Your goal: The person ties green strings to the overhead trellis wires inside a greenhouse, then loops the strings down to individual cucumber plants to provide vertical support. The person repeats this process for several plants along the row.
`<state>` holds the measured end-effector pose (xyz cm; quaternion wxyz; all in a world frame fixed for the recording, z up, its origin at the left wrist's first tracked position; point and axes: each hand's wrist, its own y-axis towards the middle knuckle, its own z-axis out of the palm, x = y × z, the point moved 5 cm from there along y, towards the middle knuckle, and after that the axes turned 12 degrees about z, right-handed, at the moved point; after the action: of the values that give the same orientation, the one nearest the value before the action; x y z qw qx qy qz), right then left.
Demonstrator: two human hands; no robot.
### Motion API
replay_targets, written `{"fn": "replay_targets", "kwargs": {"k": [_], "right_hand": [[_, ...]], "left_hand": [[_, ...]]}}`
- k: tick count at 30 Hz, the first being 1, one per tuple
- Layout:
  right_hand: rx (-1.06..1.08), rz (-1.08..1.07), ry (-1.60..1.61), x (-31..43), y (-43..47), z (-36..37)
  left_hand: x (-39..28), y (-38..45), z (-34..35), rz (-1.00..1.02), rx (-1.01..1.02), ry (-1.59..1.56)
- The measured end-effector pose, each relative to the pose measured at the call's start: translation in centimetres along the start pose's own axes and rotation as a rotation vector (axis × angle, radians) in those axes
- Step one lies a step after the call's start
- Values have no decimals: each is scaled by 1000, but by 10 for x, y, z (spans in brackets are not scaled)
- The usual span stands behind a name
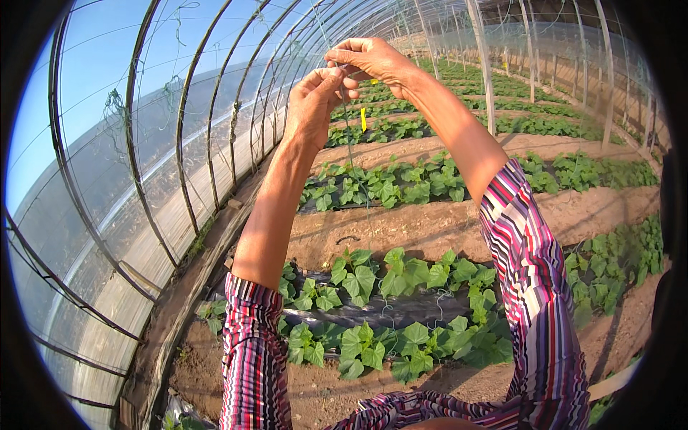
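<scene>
Both my hands are raised close together at the top middle of the head view. My left hand (320,99) pinches a thin green string (349,140) between thumb and fingers. Just above and to the right, my right hand (371,59) has its thumb and forefinger closed on the string's upper part. From my hands the string hangs down over the rows of plants, and above them it runs up towards the roof. Its lower end is hard to make out. Below my arms, leafy green vine seedlings (359,282) grow on both sides of black plastic mulch film (424,307).
Curved greenhouse ribs (134,156) with clear film and tangled strings stand at the left. A wooden post (482,64) rises to the right of my hands. Further planted rows (398,183) and bare soil paths (419,228) lie ahead. A yellow strip (363,119) hangs beyond my left hand.
</scene>
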<state>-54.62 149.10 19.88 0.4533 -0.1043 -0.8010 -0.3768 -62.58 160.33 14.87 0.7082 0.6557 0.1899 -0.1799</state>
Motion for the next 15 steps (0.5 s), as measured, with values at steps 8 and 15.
{"fn": "replay_targets", "kwargs": {"k": [8,15], "right_hand": [[80,0,-36,-9,-7,-6],[55,53,-158,-10,-11,-5]], "left_hand": [[5,-6,-5,6,-33,15],[8,-6,-7,-22,-17,39]]}}
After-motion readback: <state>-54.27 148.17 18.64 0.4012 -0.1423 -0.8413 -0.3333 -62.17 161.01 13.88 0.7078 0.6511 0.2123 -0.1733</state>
